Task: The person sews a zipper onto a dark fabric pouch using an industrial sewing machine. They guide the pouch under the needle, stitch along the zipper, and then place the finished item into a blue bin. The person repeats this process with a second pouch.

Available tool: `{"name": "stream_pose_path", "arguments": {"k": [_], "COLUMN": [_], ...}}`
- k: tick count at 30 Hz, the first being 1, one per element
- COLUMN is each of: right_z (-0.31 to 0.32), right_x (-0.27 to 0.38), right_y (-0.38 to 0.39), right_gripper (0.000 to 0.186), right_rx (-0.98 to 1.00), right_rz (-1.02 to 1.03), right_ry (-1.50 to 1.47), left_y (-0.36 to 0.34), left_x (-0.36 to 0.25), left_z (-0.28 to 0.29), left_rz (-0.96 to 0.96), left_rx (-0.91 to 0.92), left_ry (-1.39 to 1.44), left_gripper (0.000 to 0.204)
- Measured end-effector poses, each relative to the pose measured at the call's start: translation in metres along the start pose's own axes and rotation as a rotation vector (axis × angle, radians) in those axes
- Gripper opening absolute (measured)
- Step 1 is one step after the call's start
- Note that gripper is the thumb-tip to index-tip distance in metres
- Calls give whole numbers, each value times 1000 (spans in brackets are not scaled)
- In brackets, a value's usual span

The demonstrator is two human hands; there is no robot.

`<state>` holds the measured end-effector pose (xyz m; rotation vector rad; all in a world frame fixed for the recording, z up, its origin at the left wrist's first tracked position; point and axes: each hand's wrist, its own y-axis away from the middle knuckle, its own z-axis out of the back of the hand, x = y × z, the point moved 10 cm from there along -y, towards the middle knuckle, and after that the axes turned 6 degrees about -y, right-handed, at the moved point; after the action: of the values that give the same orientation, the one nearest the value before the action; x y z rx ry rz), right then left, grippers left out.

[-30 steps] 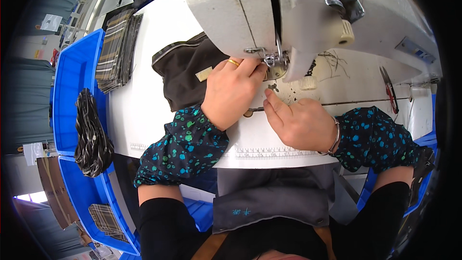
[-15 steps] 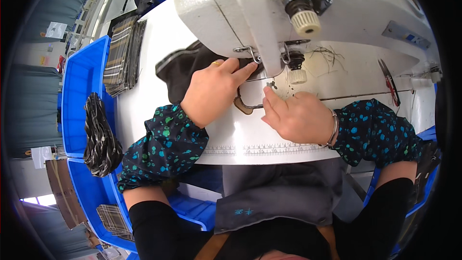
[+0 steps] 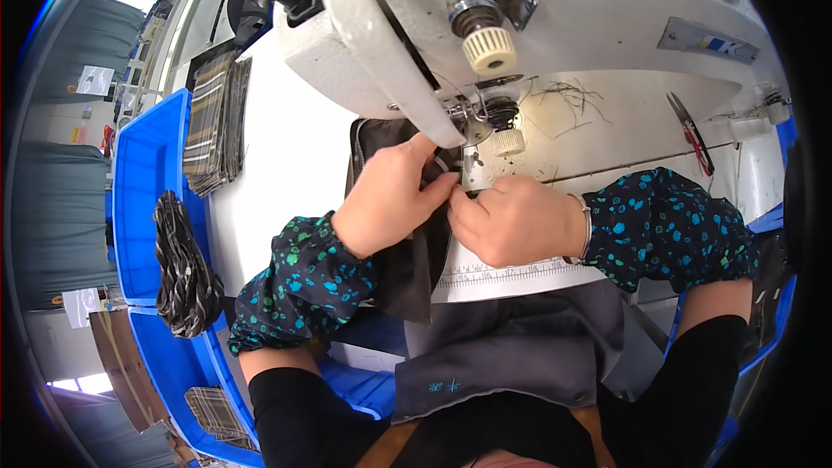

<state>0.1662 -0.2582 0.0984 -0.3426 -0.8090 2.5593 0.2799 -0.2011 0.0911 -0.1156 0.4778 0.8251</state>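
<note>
A dark brown fabric piece (image 3: pixel 416 264) with a zipper along its left edge lies beneath the sewing machine (image 3: pixel 347 61) head and hangs over the table's front edge. My left hand (image 3: pixel 386 199) grips this piece just in front of the needle area, thumb and fingers closed on it. Against the left thumb, my right hand (image 3: pixel 507 221) pinches the piece's right edge with curled fingers. The machine's lever hides the needle, and my hands cover part of the fabric between them.
Red-handled scissors (image 3: pixel 691 134) and loose thread ends (image 3: pixel 568 100) lie on the right of the white table (image 3: pixel 273 143). At the left, a plaid fabric stack (image 3: pixel 214 126) stands by a blue bin (image 3: pixel 149 199), with a dark fabric bundle (image 3: pixel 184 269) over its side. A ruler strip (image 3: pixel 511 276) runs along the front edge.
The fabric piece has turned and come toward me, now hanging off the front edge. My right hand has moved left to meet the left hand and taken hold of the fabric. The view has shifted slightly.
</note>
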Motion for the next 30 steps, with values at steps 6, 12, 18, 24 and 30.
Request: {"name": "stream_pose_path", "arguments": {"k": [6, 12, 18, 24, 30], "right_z": [7, 10, 6, 7, 3], "right_x": [9, 8, 18, 18, 3], "right_y": [0, -1, 3, 7, 4], "right_gripper": [21, 21, 27, 28, 30], "right_rx": [-16, -3, 133, 170, 165], "right_rz": [30, -75, -79, -102, -123], "right_ry": [-33, -17, 27, 81, 163], "left_y": [7, 11, 10, 11, 6], "left_x": [-28, -31, -34, -36, -36], "left_z": [8, -3, -6, -13, -6], "left_rz": [-115, -111, -99, -63, -79], "left_rx": [-163, -31, -26, -59, -67], "left_ry": [-585, -464, -208, -216, -266], "left_gripper": [32, 28, 25, 24, 24]}}
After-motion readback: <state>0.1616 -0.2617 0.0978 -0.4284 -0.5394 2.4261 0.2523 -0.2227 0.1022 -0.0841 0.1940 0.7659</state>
